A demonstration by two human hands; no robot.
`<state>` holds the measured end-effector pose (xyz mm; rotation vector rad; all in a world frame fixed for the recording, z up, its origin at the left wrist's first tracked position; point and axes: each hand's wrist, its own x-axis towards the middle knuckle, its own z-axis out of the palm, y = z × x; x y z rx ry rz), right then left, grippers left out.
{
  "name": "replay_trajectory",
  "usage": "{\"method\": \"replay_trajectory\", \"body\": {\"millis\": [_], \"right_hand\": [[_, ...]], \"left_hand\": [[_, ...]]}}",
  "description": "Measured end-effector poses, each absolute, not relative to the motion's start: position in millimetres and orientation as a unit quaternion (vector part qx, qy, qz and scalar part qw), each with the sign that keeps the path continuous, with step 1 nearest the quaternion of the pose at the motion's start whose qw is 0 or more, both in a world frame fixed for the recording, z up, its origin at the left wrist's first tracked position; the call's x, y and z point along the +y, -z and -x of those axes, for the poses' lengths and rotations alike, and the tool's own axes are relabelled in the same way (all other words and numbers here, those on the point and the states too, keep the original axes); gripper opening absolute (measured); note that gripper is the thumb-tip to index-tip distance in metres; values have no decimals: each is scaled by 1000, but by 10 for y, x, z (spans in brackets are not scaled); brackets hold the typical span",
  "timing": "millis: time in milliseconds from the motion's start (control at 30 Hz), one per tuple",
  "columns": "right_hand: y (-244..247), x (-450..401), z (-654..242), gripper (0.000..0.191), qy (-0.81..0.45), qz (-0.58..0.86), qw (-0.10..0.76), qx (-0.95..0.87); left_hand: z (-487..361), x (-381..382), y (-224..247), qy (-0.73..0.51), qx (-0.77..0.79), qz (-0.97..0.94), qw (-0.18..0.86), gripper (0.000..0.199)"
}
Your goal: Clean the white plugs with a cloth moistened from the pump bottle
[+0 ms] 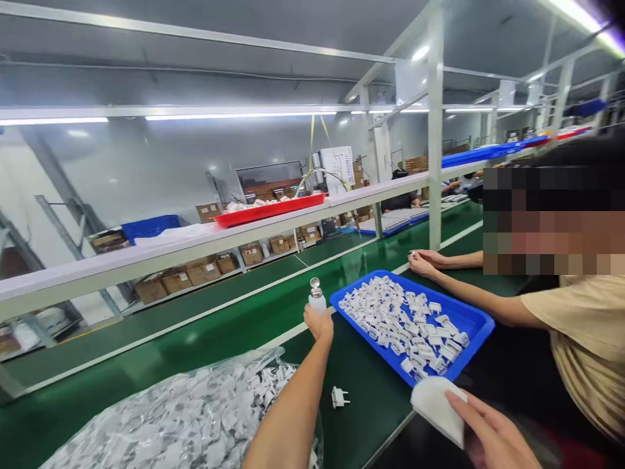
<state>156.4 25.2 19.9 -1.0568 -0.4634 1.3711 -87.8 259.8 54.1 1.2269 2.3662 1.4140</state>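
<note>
My left hand (319, 324) is wrapped round a small white bottle (317, 301) with a metal top, held upright near the belt's edge. In my right hand (488, 420) a folded white pad (439, 407) is pinched between thumb and fingers, in front of the blue tray's near corner. The blue tray (476, 319) holds many small white plastic parts (390, 312). A white plug with metal pins (339, 397) lies on the dark green surface between my hands. Under my left forearm, a clear bag (185, 417) is full of white parts.
At the right, a person in a tan shirt (586, 326) holds a small piece beyond the blue tray. A shelf (170, 251) carrying a red tray (273, 212) crosses above the green belt (219, 332). An upright post (435, 130) stands behind the blue tray.
</note>
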Motion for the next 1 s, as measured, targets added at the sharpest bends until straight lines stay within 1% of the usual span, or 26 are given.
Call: {"method": "replay_trajectory", "body": {"millis": [100, 267, 367, 500, 567, 633, 800, 1000], "right_hand": [[-331, 270, -1379, 53, -584, 404, 677, -195], [-308, 447, -1229, 49, -576, 368, 708, -177], [-299, 607, -1141, 43, -567, 364, 722, -159], [-356, 847, -1023, 26, -557, 341, 743, -147], [-386, 942, -980, 19, -561, 323, 749, -141], [-401, 995, -951, 16, -567, 304, 754, -135], [-383, 976, -934, 12, -568, 278, 765, -122], [-368, 916, -927, 11, -576, 266, 765, -110]], "left_hand": [[943, 2633, -608, -443, 748, -493, 33, 36], [833, 2562, -805, -407, 636, -653, -53, 36], [716, 2408, -894, -373, 542, -747, -100, 45], [604, 2189, -945, -310, 432, -832, -157, 58], [565, 2105, -946, -279, 394, -856, -185, 63], [528, 2039, -936, -251, 366, -871, -210, 67], [454, 1913, -939, -205, 331, -884, -260, 76], [455, 1780, -1043, -176, 309, -884, -303, 81]]}}
